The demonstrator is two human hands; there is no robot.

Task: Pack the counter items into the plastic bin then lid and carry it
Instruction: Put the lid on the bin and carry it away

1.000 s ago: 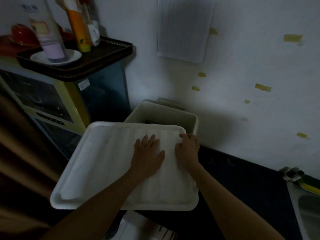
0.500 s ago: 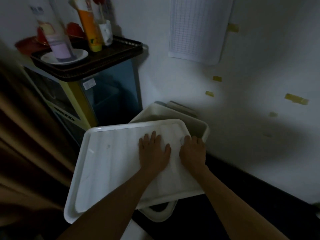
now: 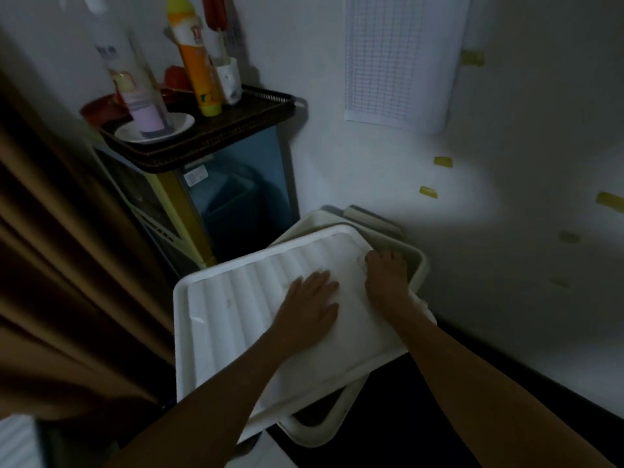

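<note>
Both arms reach forward over the dark counter [image 3: 506,417]. The left hand [image 3: 309,307] lies flat, fingers spread, pressing on the white ribbed lid [image 3: 236,312]. The right hand [image 3: 386,276] rests palm-down near its far corner. The lid sits skewed atop the plastic bin [image 3: 413,265], gripped by neither hand.

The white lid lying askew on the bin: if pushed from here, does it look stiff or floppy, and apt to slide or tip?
The lid looks fairly stiff: ribbed, flat, no sag under the left hand and right hand. It probably slides easily, smooth plastic resting crooked on the bin. Its left part overhangs the rim, so it may tip if released.
</note>
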